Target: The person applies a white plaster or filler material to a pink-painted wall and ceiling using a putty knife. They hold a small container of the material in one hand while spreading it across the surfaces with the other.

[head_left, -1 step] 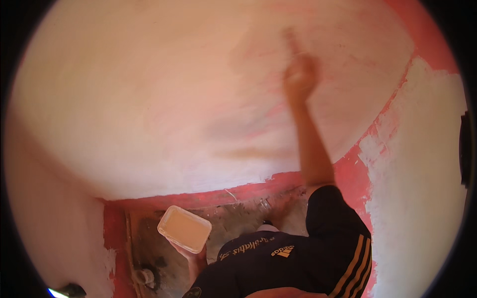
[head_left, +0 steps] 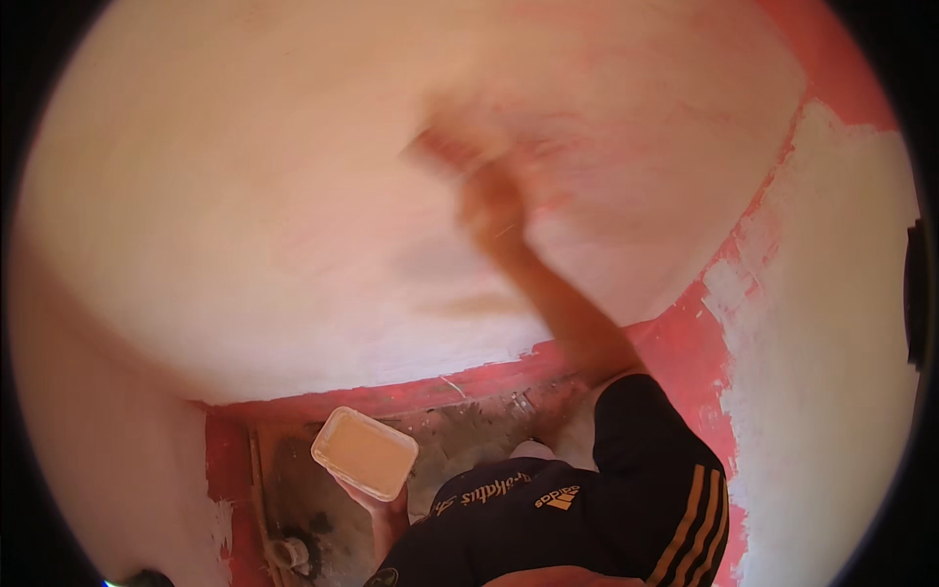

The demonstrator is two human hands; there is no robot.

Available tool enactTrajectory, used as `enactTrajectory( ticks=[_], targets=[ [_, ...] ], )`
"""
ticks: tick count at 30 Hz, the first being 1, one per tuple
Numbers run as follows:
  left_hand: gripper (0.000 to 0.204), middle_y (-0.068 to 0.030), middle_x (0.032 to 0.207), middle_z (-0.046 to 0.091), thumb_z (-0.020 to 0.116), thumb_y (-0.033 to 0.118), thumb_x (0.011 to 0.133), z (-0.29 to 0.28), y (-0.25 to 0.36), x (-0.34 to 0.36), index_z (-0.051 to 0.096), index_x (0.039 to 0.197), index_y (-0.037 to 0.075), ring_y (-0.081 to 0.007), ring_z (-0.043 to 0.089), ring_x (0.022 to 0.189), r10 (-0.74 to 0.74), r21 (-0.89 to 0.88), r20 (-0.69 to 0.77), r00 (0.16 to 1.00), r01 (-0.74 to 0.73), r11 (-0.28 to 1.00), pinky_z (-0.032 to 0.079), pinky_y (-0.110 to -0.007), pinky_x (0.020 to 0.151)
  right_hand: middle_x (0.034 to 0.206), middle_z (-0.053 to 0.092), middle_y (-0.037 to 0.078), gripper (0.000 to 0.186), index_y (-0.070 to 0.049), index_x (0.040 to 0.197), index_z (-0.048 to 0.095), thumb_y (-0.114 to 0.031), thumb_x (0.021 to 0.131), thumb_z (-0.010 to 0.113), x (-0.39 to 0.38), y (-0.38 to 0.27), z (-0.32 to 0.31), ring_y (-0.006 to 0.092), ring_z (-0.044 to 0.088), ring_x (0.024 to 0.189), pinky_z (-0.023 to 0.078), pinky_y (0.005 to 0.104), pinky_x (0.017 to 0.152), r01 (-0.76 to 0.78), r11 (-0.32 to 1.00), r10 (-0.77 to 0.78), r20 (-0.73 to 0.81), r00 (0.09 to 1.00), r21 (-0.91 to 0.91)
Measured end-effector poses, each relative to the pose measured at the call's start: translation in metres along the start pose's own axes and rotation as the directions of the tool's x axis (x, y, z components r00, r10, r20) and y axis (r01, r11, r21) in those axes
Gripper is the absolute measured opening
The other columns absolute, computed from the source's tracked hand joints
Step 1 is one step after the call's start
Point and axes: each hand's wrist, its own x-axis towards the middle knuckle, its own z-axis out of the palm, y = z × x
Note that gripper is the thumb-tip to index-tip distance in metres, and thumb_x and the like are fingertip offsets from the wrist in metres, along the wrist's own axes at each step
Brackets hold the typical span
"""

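- wall [head_left: 245,215]: cream coat, red band along its foot.
- tub [head_left: 365,452]: below the wall's red band, left hand [head_left: 386,509] fingers gripping its underside.
- right hand [head_left: 489,201]: raised on the wall, nearer it; blurred brush [head_left: 440,152] slants up-left from closed fingers.

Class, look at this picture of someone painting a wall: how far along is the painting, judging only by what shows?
Done: most of the broad wall is covered in pale cream. In hand: the right hand sweeps a blurred brush over a patch where red shows through, while the left hand holds a rectangular white plastic tub of cream paint. Left: the red band along the wall's base and the red streaks at the corner.
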Motion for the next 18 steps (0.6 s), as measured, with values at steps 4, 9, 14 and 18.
enactTrajectory(
  ticks=[4, 9, 14, 18],
  targets=[
    [0.054, 0.0018, 0.122, 0.061, 0.039, 0.059, 0.102, 0.016, -0.027, -0.001, 0.052, 0.136, 0.018, -0.0182, 0.060, 0.110, -0.051, -0.014, 0.124, 0.991, 0.053, 0.998, 0.051, -0.039, 0.093, 0.092, 0.070, 0.014, 0.022, 0.002, 0.109, 0.069, -0.009, 0.092, 0.063, -0.094, -0.061, 0.023, 0.0276, 0.066, 0.084, 0.052, 0.0408, 0.076, -0.027, 0.820, -0.162, 0.278, 0.947, 0.572],
    [0.052, 0.0020, 0.115, 0.063, 0.042, 0.059, 0.101, 0.055, -0.053, -0.016, 0.055, 0.131, 0.019, -0.0185, 0.061, 0.105, -0.111, -0.052, 0.180, 0.977, 0.122, 0.991, 0.051, -0.042, 0.092, 0.094, 0.070, 0.015, 0.022, 0.002, 0.109, 0.069, -0.012, 0.094, 0.062, -0.055, 0.119, -0.031, 0.0271, 0.067, 0.088, 0.052, 0.0402, 0.080, -0.167, 0.932, 0.169, 0.019, 0.985, 0.321],
    [0.052, 0.0005, 0.120, 0.062, 0.043, 0.058, 0.101, 0.107, -0.097, -0.030, 0.052, 0.134, 0.018, -0.0204, 0.060, 0.109, -0.108, -0.003, 0.232, 0.967, 0.112, 0.994, 0.050, -0.043, 0.094, 0.095, 0.071, 0.010, 0.026, -0.004, 0.115, 0.070, -0.021, 0.098, 0.060, 0.062, 0.358, -0.126, 0.0202, 0.066, 0.083, 0.052, 0.0319, 0.072, -0.551, 0.834, 0.496, -0.397, 0.773, -0.032],
    [0.053, -0.0015, 0.123, 0.060, 0.044, 0.057, 0.101, 0.147, -0.172, -0.037, 0.051, 0.136, 0.018, -0.0215, 0.060, 0.111, -0.099, -0.006, 0.235, 0.967, 0.103, 0.995, 0.050, -0.042, 0.094, 0.096, 0.070, 0.014, 0.026, -0.006, 0.115, 0.070, -0.016, 0.095, 0.057, 0.070, 0.415, -0.120, 0.0325, 0.067, 0.084, 0.053, 0.0411, 0.075, -0.553, 0.782, 0.465, -0.322, 0.825, -0.288]
  ],
)
